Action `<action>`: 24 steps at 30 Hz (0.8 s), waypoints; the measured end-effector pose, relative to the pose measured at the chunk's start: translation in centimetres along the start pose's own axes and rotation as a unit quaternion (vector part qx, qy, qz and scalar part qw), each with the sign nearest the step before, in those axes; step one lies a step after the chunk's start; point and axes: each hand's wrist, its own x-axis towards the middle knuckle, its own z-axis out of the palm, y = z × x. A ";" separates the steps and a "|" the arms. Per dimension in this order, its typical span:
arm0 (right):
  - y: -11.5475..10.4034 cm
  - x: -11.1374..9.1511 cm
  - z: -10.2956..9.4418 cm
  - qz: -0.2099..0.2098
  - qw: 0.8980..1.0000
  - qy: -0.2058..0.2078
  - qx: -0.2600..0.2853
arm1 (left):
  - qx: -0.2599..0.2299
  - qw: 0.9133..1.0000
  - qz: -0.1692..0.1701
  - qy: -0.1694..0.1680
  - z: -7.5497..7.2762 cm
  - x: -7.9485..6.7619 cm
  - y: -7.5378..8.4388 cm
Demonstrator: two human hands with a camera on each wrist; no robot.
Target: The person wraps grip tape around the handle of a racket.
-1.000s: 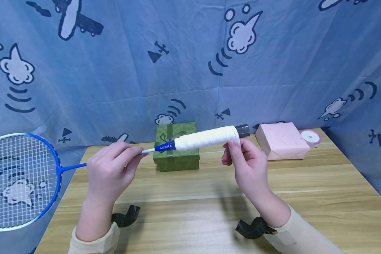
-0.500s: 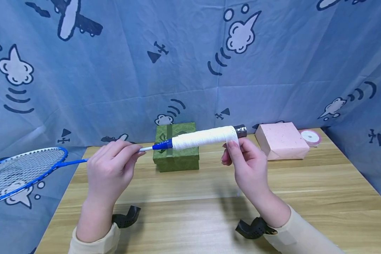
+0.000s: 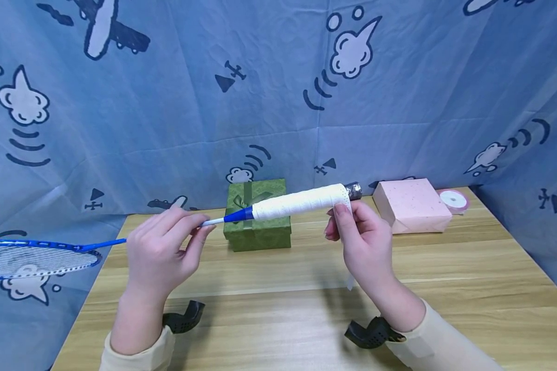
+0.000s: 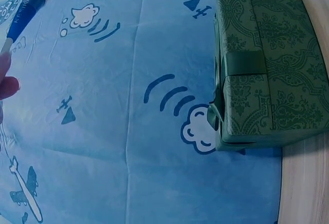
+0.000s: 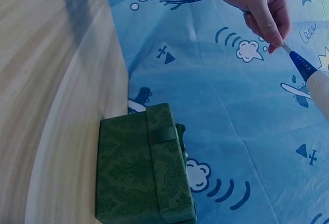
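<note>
A blue and white badminton racket (image 3: pixel 239 214) is held level above the table, its strung head off to the left and nearly edge-on. My left hand (image 3: pixel 164 250) pinches the thin white shaft between thumb and fingers just before the blue cone; the right wrist view shows the same left hand (image 5: pixel 262 13) from the side. White perforated grip tape (image 3: pixel 301 201) covers most of the handle, leaving a dark butt end (image 3: pixel 354 190) bare. Near that end my right hand (image 3: pixel 364 239) pinches the tape between thumb and forefinger. A loose strip of the tape hangs below it.
A green gift box (image 3: pixel 260 237) with a ribbon stands behind the racket on the wooden table (image 3: pixel 278 319). A pink box (image 3: pixel 413 206) and a white and pink spool (image 3: pixel 455 201) sit at the back right. A blue patterned curtain (image 3: pixel 278 103) closes off the back.
The racket has rolled about its shaft, so its head has gone from face-on to nearly edge-on. Both hands stay in about the same place. A tape strip now shows below the right hand.
</note>
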 end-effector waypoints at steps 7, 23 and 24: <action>0.0 0.0 0.1 0.000 1.000 0.007 -0.026 | 0.017 1.000 0.012 0.006 -0.1 0.0 -0.1; -0.1 0.0 0.1 -0.005 1.000 -0.006 0.001 | 0.019 1.000 0.002 0.021 -0.1 -0.1 -0.2; -0.1 0.0 0.1 -0.005 1.000 -0.006 0.002 | 0.018 1.000 0.002 0.023 0.0 -0.1 -0.2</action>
